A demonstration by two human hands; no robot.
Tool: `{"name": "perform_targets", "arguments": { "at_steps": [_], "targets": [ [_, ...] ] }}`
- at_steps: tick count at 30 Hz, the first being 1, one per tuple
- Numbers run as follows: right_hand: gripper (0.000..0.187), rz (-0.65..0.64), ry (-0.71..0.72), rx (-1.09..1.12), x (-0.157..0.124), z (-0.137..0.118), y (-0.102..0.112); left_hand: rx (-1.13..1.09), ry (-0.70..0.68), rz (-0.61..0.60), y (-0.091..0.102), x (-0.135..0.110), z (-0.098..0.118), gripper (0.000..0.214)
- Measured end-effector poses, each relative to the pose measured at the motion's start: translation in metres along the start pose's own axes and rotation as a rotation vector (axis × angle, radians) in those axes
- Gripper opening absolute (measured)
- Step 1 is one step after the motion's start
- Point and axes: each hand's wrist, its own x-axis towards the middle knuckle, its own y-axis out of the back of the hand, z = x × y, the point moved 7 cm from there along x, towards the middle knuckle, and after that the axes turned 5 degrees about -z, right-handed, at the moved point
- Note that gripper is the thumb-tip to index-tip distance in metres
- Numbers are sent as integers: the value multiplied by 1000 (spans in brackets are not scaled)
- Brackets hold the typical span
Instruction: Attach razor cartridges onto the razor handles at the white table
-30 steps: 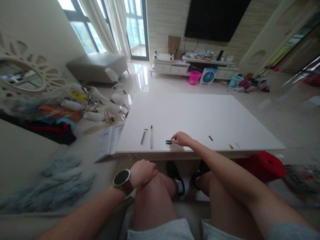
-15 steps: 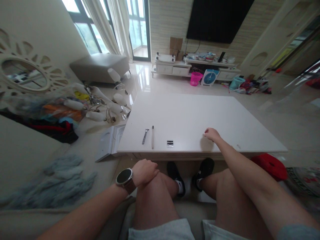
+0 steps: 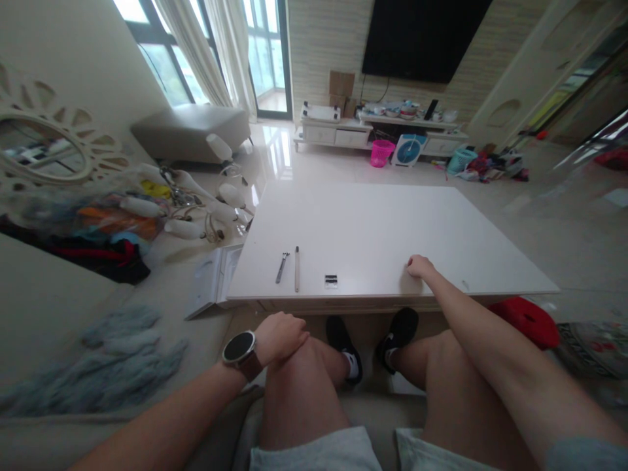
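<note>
On the white table (image 3: 363, 229) a razor (image 3: 282, 267) lies at the left, with its head toward the far side. Beside it lies a toothbrush (image 3: 297, 269) with a pale handle and dark bristles. A small flat piece with dark bars, perhaps a razor cartridge pack (image 3: 331, 281), sits near the front edge. My right hand (image 3: 420, 266) hovers over or touches the tabletop right of these, fingers curled in; whatever is inside is hidden. My left hand (image 3: 282, 337), wearing a watch (image 3: 239, 347) on the wrist, rests over my left knee, holding nothing.
A small clear thing (image 3: 466, 284) lies near the table's right front. A red stool (image 3: 524, 322) stands by the right front corner. Left of the table are an open white box (image 3: 206, 281) and a lamp with several white shades (image 3: 184, 229). A pink basket (image 3: 381, 154) stands beyond.
My right hand has shifted slightly right and turned, its fingers now curled in more. My left hand stays on the knee. The view has tilted slightly.
</note>
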Motion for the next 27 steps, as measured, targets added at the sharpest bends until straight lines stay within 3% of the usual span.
{"name": "perform_targets", "arguments": {
  "at_steps": [4,11,18,27],
  "targets": [
    [18,-3,66,55,-6,-25,5,12,-14,2,0,0,1,42],
    [14,-47,282,248,-23,-90,10,13,-26,10,1,0,1,44],
    [2,-172,495,442,-42,-143,-3,22,-34,20,2,-1,3,43],
    [17,-374,717,555,-72,-201,-19,20,-12,19,-2,1,0,41]
  ]
}}
